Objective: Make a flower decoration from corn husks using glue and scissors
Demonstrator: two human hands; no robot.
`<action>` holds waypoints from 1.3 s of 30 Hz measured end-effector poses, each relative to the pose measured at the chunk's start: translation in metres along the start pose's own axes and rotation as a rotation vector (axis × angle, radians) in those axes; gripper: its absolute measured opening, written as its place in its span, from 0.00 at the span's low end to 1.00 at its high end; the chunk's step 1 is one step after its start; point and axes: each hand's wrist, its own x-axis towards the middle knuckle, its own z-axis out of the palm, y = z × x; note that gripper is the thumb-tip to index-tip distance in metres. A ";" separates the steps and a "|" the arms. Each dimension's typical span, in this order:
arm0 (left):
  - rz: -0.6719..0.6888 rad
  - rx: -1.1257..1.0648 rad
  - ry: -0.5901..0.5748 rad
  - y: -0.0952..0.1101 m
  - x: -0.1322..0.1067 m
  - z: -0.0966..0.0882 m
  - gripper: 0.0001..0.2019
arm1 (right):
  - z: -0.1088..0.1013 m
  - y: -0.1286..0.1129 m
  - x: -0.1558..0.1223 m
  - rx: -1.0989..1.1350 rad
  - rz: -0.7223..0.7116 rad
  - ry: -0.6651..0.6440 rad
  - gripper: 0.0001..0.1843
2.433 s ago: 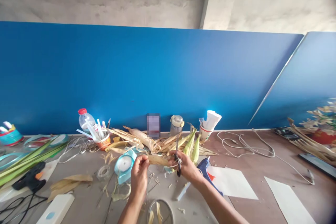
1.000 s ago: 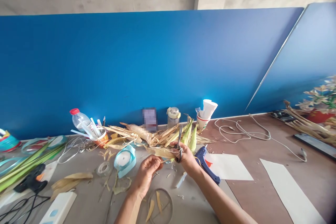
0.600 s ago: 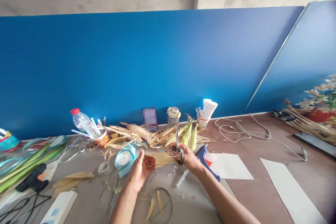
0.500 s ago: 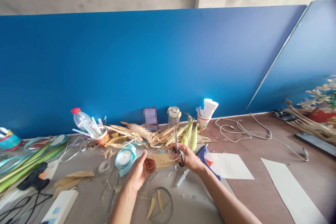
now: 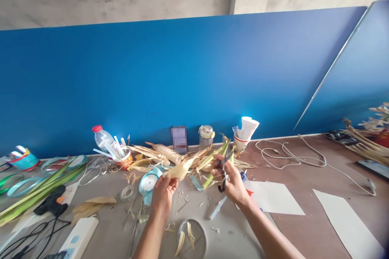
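Note:
My left hand [image 5: 165,190] pinches the lower end of a pale dried corn husk [image 5: 180,169], which points up and to the right. In my right hand [image 5: 231,182] is a pair of scissors [image 5: 225,161], blades upward, apart from the husk. Behind both hands lies a heap of dried corn husks [image 5: 164,153], some of them greenish. A roll of light blue ribbon [image 5: 148,182] stands just left of my left hand. Below, a round clear dish or ring [image 5: 198,247] has small husk strips in it. A blue glue gun [image 5: 243,175] is mostly hidden behind my right hand.
White paper sheets [image 5: 275,198] and a white cable [image 5: 291,156] lie on the right. A power strip [image 5: 79,238], black glue gun [image 5: 52,202] and green leaves [image 5: 45,188] are at left. Cups, a bottle [image 5: 103,139] and a jar [image 5: 206,137] line the blue partition [image 5: 182,77].
My left hand now holds the husk, which earlier stretched across to my right hand. My right hand with the scissors has moved right, away from it. The view has shifted slightly left.

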 end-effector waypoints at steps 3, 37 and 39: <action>0.037 -0.014 0.004 0.003 -0.003 0.001 0.14 | 0.006 -0.013 -0.005 0.018 0.062 -0.444 0.18; 0.063 0.003 -0.155 -0.011 -0.015 0.012 0.14 | 0.059 0.021 -0.023 -0.280 0.086 -0.489 0.11; 0.060 0.004 -0.170 -0.011 -0.016 0.013 0.14 | 0.059 0.021 -0.023 -0.272 0.084 -0.465 0.11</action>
